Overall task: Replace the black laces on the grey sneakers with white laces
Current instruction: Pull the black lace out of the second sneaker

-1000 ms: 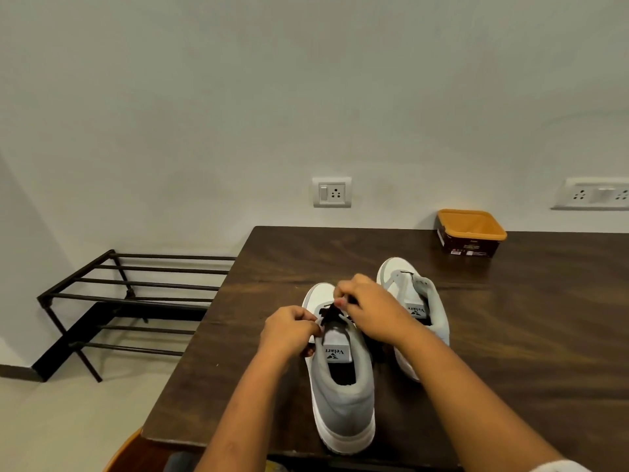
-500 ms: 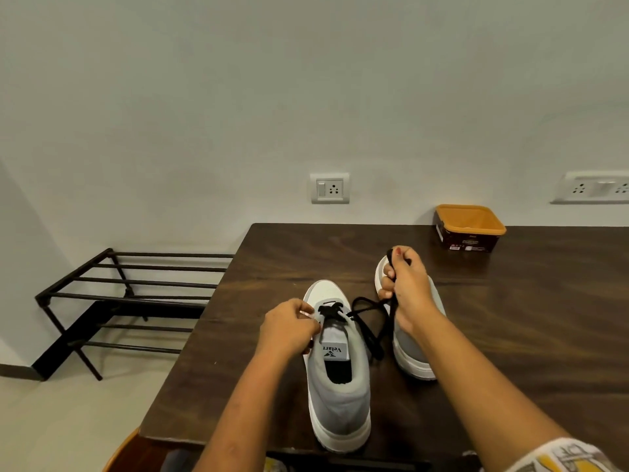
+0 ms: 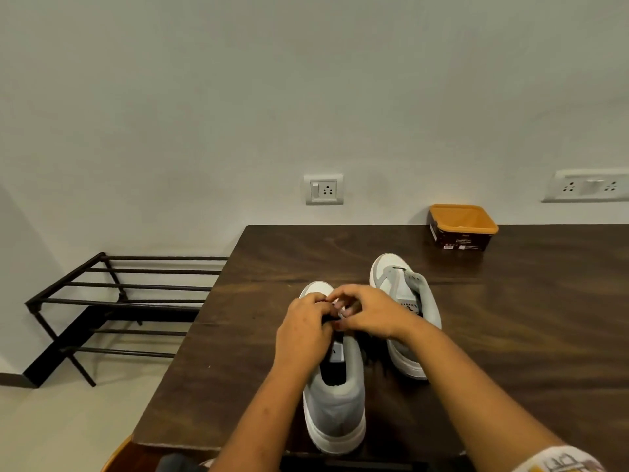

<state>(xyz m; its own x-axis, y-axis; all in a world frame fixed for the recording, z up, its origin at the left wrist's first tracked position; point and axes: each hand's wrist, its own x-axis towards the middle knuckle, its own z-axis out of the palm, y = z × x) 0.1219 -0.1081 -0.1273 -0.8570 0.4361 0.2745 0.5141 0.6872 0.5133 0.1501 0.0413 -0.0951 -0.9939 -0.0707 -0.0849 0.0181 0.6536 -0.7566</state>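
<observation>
Two grey and white sneakers stand on the dark wooden table [image 3: 531,318], heels toward me. The near sneaker [image 3: 335,403] is at the front edge, and both hands meet over its lace area. My left hand [image 3: 304,330] rests on its left side with fingers curled at the eyelets. My right hand [image 3: 369,313] reaches in from the right, fingers pinched at the same spot. A blurred length of black lace [image 3: 372,356] trails on the table between the shoes. The far sneaker [image 3: 405,301] sits to the right with no lace visible in it. What exactly each hand pinches is hidden.
An orange tub [image 3: 461,226] with a dark label stands at the back of the table near the wall. A black metal rack [image 3: 112,308] stands on the floor to the left. Wall sockets [image 3: 323,189] are above the table's far edge.
My right hand, which had pulled a length of black lace up and away toward the far sneaker, has come back down to the near sneaker's eyelets beside my left hand.
</observation>
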